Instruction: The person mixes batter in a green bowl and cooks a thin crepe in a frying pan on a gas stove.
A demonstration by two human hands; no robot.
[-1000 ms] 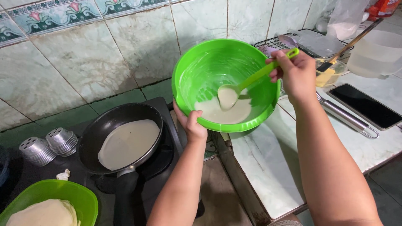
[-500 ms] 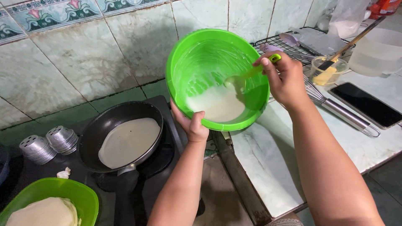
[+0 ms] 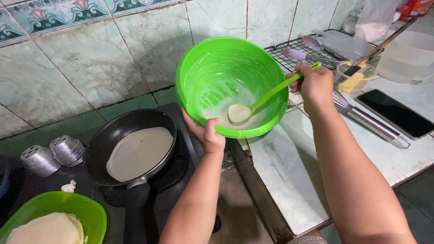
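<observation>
— What are the two hands doing?

— The left hand grips the lower rim of a round bright-green plastic bowl, fingers curled under it and thumb over the edge, holding it tilted in the air above the gap between stove and counter. The right hand is closed around the handle of a green plastic ladle, whose scoop sits in the pale batter pooled at the bowl's low side.

— And around them?

— Just left of the bowl, a black frying pan rests on the dark stove, a thin pale pancake spread in it. At the lower left corner sits a green plate with stacked pancakes. On the marble counter to the right lie a metal whisk and a black phone — well apart from the bowl.
</observation>
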